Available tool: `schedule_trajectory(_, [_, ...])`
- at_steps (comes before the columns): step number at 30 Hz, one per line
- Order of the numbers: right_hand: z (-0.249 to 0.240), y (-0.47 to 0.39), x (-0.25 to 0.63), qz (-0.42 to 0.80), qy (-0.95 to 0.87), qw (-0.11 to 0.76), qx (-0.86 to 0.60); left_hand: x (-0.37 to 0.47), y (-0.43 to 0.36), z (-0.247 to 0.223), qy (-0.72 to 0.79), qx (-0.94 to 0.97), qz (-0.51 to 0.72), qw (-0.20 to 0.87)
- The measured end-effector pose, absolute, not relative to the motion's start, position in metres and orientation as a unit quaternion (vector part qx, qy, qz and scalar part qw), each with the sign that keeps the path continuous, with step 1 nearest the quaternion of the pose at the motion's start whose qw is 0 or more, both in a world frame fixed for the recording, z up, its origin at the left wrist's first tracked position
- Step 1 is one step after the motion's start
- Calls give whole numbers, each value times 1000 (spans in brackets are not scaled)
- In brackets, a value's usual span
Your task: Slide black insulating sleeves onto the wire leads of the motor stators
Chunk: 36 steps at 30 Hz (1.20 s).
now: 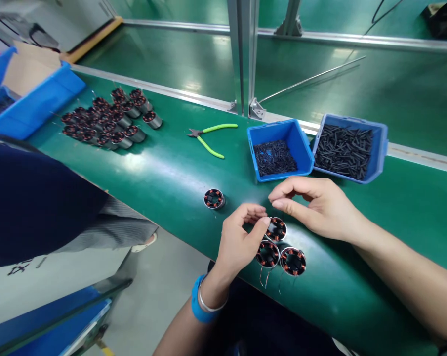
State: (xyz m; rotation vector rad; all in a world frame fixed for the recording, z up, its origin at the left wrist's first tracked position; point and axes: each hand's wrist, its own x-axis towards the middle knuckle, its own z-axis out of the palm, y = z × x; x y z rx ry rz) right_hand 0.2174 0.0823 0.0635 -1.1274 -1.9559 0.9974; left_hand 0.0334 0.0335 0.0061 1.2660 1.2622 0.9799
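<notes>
My left hand [241, 235], with a blue band and a metal bangle at the wrist, is at the left side of a round copper-wound coil part [276, 229]. Its thumb and fingers are apart around that part's near edge. Above and to the right, my right hand [315, 205] has thumb and forefinger curved close together; anything between their tips is too small to make out. Two more coil parts, one at the left [267, 254] and one at the right [293, 261], stand just below, with thin wires trailing. Another single coil part [214, 199] stands left of my left hand.
Behind my hands are a blue bin [301, 148] and a paler bin [382, 148] of black tubes. Green-handled cutters [211, 140] lie mid-table. Many coil parts [108, 121] stand at left, near a blue crate [41, 106] and a person's dark sleeve [34, 202]. A metal post [243, 59] rises behind.
</notes>
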Motion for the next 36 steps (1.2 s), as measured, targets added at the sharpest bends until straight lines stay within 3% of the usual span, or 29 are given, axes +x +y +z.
schedule_trajectory(7, [53, 81, 205, 428, -727, 324, -429, 33, 32, 6, 529, 552, 418, 490])
schedule_trajectory(21, [55, 81, 208, 328, -810, 282, -396, 33, 31, 3, 514, 559, 435, 483])
schedule_trajectory(27, [69, 87, 223, 310, -840, 227, -382, 27, 29, 5, 483, 607, 419, 471])
schedule_trajectory(32, [86, 108, 275, 166, -748, 272, -582, 24, 33, 11, 484, 620, 397, 473])
schedule_trajectory(36, [74, 132, 306, 30, -695, 96, -712, 17, 29, 18, 503, 639, 365, 454])
